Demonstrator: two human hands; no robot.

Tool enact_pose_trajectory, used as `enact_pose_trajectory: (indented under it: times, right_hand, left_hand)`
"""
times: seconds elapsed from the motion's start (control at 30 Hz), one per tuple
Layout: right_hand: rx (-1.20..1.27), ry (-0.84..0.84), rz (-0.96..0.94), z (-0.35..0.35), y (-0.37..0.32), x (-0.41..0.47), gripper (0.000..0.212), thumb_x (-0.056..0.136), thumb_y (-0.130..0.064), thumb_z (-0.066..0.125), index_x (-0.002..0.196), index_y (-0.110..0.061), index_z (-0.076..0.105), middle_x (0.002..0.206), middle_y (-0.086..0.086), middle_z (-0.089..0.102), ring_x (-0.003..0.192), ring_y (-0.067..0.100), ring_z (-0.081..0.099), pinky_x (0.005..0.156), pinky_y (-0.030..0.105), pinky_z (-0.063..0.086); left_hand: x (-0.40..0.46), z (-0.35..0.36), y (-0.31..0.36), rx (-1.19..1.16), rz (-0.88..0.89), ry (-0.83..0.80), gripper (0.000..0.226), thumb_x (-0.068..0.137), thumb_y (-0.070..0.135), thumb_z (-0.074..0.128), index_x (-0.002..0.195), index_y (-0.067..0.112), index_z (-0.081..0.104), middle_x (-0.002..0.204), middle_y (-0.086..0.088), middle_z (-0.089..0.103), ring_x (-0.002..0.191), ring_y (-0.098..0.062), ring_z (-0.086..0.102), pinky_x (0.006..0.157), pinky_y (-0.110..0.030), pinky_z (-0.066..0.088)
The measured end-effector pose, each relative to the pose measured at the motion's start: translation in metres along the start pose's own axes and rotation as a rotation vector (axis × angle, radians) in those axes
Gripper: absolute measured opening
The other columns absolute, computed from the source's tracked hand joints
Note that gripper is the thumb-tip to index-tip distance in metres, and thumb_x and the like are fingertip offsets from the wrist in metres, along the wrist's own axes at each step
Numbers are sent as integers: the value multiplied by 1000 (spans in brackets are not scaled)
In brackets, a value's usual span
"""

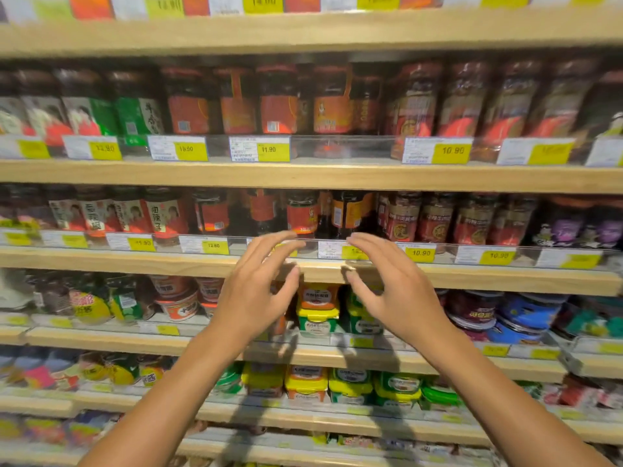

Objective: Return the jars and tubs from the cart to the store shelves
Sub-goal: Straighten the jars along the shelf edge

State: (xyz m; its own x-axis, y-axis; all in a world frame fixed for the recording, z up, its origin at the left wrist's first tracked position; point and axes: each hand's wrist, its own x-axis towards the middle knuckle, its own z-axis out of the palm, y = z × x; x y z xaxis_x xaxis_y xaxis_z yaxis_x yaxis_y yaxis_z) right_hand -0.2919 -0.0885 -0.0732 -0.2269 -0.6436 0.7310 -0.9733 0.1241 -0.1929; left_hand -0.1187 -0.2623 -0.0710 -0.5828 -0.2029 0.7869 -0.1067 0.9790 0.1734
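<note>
Both hands are raised in front of the store shelves, empty, with fingers spread and curled toward each other. My left hand and my right hand hang a short way apart in front of the wooden shelf edge. Between and behind them stand stacked tubs: an orange-lidded tub on a yellow-lidded green tub. Dark sauce jars with red labels stand on the shelf just above the hands. The cart is out of view.
Wooden shelves run across the whole view with clear plastic front rails and yellow price tags. Jars fill the two upper shelves. Round blue and red tubs sit at right, more yellow-green tubs on the shelf below.
</note>
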Motion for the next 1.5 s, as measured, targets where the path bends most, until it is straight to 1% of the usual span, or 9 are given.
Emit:
enact_pose_trajectory:
  times: [0.1, 0.43, 0.53, 0.63, 0.83, 1.07, 1.23, 1.4, 1.5]
  right_hand:
    - [-43, -25, 53, -10, 5, 14, 51, 97, -39, 60, 144, -20, 51, 147, -5, 51, 138, 13, 45, 111, 35, 43]
    - [-286, -187, 248, -11, -2, 43, 58, 99, -51, 51, 146, -18, 47, 148, -1, 50, 135, 20, 46, 104, 38, 43]
    - [-346, -204, 336, -4, -10, 57, 60, 98, -56, 47, 142, -15, 48, 139, 3, 56, 127, 25, 53, 89, 40, 49]
    - [-398, -175, 429, 3, -18, 73, 58, 97, -61, 46, 122, -10, 57, 114, 8, 66, 106, 31, 63, 69, 38, 42]
    - [-382, -153, 613, 16, -24, 99, 62, 91, -68, 50, 99, -8, 65, 103, 12, 69, 100, 35, 64, 72, 39, 41]
    - [-314, -215, 730, 24, -18, 115, 47, 91, -54, 62, 95, -8, 71, 106, 12, 71, 107, 35, 64, 78, 35, 45]
    - [-305, -131, 679, 18, -9, 105, 48, 86, -54, 68, 65, -15, 50, 83, 8, 63, 90, 35, 64, 67, 34, 42]
    - [-303, -127, 630, 12, -6, 100, 47, 86, -53, 69, 68, -13, 52, 72, 2, 54, 84, 33, 63, 64, 35, 43]
    - [-289, -169, 610, 10, -6, 95, 50, 87, -60, 64, 79, -10, 57, 78, 5, 59, 86, 33, 64, 67, 38, 49]
  left_hand:
    - [18, -4, 8, 80, -34, -17, 37, 95, 27, 62, 131, 20, 60, 137, 5, 54, 131, -16, 47, 101, -33, 45]
    - [47, 7, -12, 269, -159, -102, 39, 93, 43, 60, 124, 19, 65, 129, 1, 60, 123, -21, 52, 89, -41, 53]
    - [56, 4, -19, 290, -226, -140, 44, 92, 52, 58, 123, 21, 63, 122, -1, 64, 114, -24, 59, 77, -40, 54]
    - [67, 3, -18, 314, -298, -154, 54, 90, 60, 57, 124, 18, 54, 111, -4, 69, 101, -32, 67, 68, -40, 51]
    - [85, 13, -20, 244, -430, -171, 74, 85, 68, 59, 124, 6, 46, 110, -14, 69, 104, -39, 66, 75, -44, 52]
    - [93, 20, -20, 157, -469, -215, 58, 86, 58, 67, 112, 7, 55, 111, -13, 67, 107, -37, 64, 79, -44, 49]
    - [98, 29, -30, 89, -494, -278, 39, 91, 47, 67, 96, 10, 56, 104, -12, 67, 103, -37, 63, 78, -43, 49]
    - [103, 36, -41, -8, -511, -354, 37, 93, 42, 65, 75, 15, 48, 86, -7, 60, 92, -36, 64, 71, -41, 48]
    - [98, 29, -43, -5, -484, -363, 36, 93, 49, 61, 90, 13, 56, 97, -8, 64, 96, -33, 64, 79, -44, 54]
